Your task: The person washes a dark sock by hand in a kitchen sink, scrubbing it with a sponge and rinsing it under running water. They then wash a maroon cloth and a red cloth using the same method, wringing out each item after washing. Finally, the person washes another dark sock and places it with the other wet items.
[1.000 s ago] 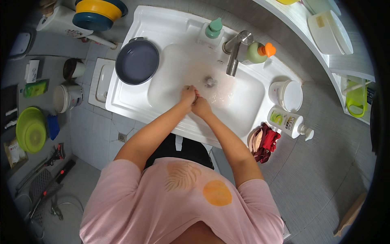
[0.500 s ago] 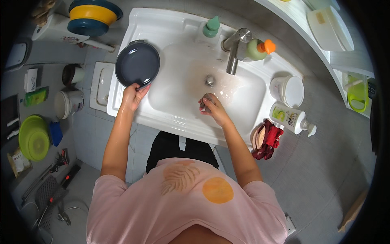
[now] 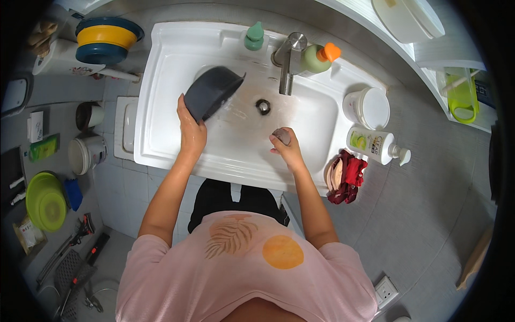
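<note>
My left hand [image 3: 191, 131] grips the near edge of a dark grey round pan [image 3: 212, 95], holding it tilted over the left part of the white sink [image 3: 236, 142]. Its mouth faces right toward the drain [image 3: 263, 107], and a little water shows at its lower rim. The pan's inside is mostly hidden. My right hand [image 3: 290, 154] is closed around a small brownish-grey scouring pad [image 3: 281, 136], in front of the drain and apart from the pan. Behind the drain stands a metal faucet [image 3: 286, 80].
A green bottle with an orange top [image 3: 317, 58] stands by the faucet; a green dispenser [image 3: 255, 37] is further left. On the right rim are a white tub [image 3: 373, 109], a white pump bottle [image 3: 374, 145] and red cloths [image 3: 351, 174]. Shelves curve along the upper right.
The pan has moved right from the sink's left ledge and tipped over, with water running off. My right hand has shifted slightly, still holding the scouring pad. The view has turned a little.
</note>
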Motion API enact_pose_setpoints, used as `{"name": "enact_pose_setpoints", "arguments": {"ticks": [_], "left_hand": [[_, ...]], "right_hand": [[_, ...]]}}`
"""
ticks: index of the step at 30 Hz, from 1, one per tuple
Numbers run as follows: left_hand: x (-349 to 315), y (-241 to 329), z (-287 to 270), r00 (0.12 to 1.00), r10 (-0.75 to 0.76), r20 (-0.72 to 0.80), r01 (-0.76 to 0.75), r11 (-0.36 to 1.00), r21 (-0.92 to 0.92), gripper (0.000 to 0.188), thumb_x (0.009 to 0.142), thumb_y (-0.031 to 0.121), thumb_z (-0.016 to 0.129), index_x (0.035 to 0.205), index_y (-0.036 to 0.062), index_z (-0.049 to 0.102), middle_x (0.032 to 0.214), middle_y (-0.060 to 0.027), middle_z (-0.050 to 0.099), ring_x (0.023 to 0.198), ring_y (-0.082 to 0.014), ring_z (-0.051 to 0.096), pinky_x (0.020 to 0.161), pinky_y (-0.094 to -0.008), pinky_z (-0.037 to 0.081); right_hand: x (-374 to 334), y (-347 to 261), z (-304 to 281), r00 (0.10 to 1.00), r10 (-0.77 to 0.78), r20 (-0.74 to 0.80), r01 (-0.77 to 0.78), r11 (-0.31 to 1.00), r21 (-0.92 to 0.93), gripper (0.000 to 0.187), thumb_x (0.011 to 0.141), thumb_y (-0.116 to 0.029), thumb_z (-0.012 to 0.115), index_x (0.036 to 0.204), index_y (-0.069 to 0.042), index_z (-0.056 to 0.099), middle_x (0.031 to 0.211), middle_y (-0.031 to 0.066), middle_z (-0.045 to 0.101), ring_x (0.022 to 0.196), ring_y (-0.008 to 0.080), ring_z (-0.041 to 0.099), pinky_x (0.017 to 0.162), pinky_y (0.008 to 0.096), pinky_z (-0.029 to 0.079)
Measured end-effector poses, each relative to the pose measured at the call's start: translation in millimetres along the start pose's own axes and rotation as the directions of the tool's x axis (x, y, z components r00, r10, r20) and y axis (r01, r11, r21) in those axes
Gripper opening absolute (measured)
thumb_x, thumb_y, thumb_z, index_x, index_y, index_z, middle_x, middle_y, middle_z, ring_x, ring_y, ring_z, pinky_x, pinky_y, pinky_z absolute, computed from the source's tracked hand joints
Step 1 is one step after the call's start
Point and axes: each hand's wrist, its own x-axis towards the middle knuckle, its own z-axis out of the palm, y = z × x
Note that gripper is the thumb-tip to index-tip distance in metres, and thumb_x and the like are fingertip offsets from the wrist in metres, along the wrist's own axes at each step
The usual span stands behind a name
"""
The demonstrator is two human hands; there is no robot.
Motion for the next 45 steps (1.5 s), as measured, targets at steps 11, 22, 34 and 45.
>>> {"name": "enact_pose_setpoints", "arguments": {"ticks": [11,22,34,45], "left_hand": [[0,5,-24,0.980,0.197,-0.040,-0.190,0.972,0.140,0.084,0.062,-0.022,0.049,0.135,0.0060,0.016,0.135,-0.0251,0.022,0.113,-0.0440,0.041,0.082,-0.0423,0.049],[-21,7,-25,0.979,-0.202,0.039,0.205,0.974,-0.096,0.073,0.072,-0.017,0.043,0.137,0.0011,0.014,0.134,-0.0249,0.026,0.122,-0.0396,0.034,0.102,-0.0410,0.029],[-25,-1,-36,0.952,-0.300,0.062,0.305,0.947,-0.097,0.070,0.076,-0.015,0.040,0.137,0.0039,0.014,0.133,-0.0258,0.030,0.123,-0.0380,0.034,0.102,-0.0392,0.028],[-29,-10,-54,0.935,-0.354,-0.007,0.349,0.926,-0.140,0.069,0.074,-0.014,0.041,0.136,0.0014,0.016,0.134,-0.0256,0.029,0.124,-0.0380,0.032,0.103,-0.0392,0.026]], "right_hand": [[11,-10,-20,0.884,-0.467,-0.031,0.394,0.779,-0.488,0.026,0.080,-0.008,0.050,0.104,-0.001,0.056,0.099,0.0112,0.061,0.070,0.0195,0.060,0.064,0.0299,0.049],[123,50,27,0.951,-0.012,0.310,0.309,-0.043,-0.950,0.060,0.079,-0.009,0.045,0.135,-0.003,0.024,0.145,0.0105,0.019,0.103,0.0286,0.053,0.081,0.0394,0.048],[114,24,24,0.953,-0.217,0.211,0.245,0.144,-0.959,0.030,0.079,-0.020,0.055,0.106,-0.008,0.052,0.095,0.0074,0.062,0.084,0.0270,0.061,0.072,0.0386,0.049],[177,50,40,0.927,-0.265,0.266,0.226,-0.175,-0.958,0.018,0.080,-0.012,0.050,0.096,-0.005,0.054,0.092,0.0116,0.058,0.082,0.0242,0.062,0.064,0.0345,0.052]]}}
